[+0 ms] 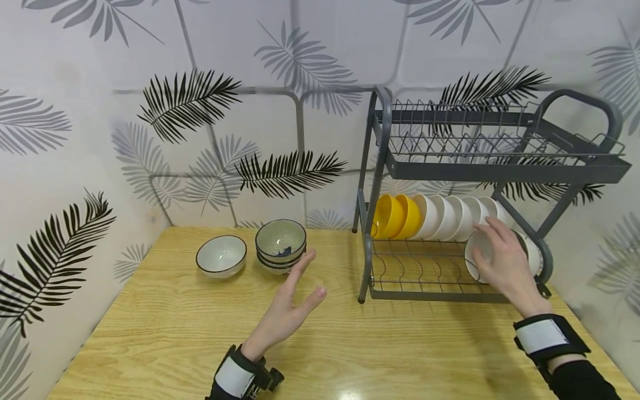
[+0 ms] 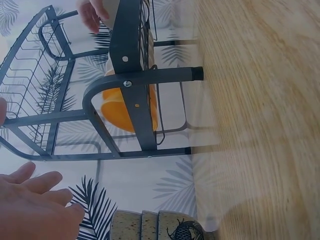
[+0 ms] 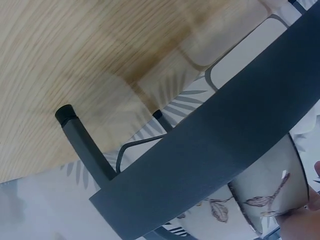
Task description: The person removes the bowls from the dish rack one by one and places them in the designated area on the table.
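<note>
My right hand grips a white bowl with a dark rim at the right end of the dish rack's lower tier. Brown leaf sprigs show on this bowl in the right wrist view, with a similar leaf-patterned bowl right beside it in the rack. My left hand is held over the table with fingers extended and nothing in it. Just beyond its fingertips stands a stack of dark-rimmed bowls, the top one showing a blue motif inside. Left of the stack sits a single white bowl.
The grey two-tier dish rack stands at the table's back right. Yellow bowls and several white bowls line the back of its lower tier. Its upper wire basket overhangs them. A patterned wall borders the wooden table.
</note>
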Demonstrator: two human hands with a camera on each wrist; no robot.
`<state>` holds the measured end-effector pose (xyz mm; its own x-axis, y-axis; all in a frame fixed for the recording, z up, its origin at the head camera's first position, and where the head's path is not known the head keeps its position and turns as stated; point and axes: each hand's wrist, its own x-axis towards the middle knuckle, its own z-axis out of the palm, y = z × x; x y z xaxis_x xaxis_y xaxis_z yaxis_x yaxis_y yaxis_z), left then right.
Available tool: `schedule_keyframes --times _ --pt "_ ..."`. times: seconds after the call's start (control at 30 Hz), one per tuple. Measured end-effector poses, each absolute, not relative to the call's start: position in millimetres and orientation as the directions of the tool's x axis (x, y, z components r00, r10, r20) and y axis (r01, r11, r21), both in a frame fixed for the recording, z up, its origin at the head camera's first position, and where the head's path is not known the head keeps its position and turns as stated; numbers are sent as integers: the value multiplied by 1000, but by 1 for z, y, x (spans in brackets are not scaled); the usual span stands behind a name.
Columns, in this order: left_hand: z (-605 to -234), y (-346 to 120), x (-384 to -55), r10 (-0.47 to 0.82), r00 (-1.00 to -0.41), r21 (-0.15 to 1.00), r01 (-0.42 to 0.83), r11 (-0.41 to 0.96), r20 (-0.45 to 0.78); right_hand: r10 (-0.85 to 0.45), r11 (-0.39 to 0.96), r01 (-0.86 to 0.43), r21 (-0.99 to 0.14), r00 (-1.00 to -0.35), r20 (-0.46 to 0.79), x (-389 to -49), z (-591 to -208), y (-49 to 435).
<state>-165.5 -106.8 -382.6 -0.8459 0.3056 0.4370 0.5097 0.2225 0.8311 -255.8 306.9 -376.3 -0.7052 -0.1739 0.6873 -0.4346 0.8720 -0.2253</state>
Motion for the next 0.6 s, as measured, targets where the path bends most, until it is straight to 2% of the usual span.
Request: schedule_keyframes --times 0.3,0.6 --pt "-384 -106 -165 317 -855 847 486 215 411 -142 907 -360 -218 -749 647 -258 -379 309" --pt "-384 -106 -165 320 -852 844 491 215 414 -143 927 -327 -185 -763 630 -265 -382 313"
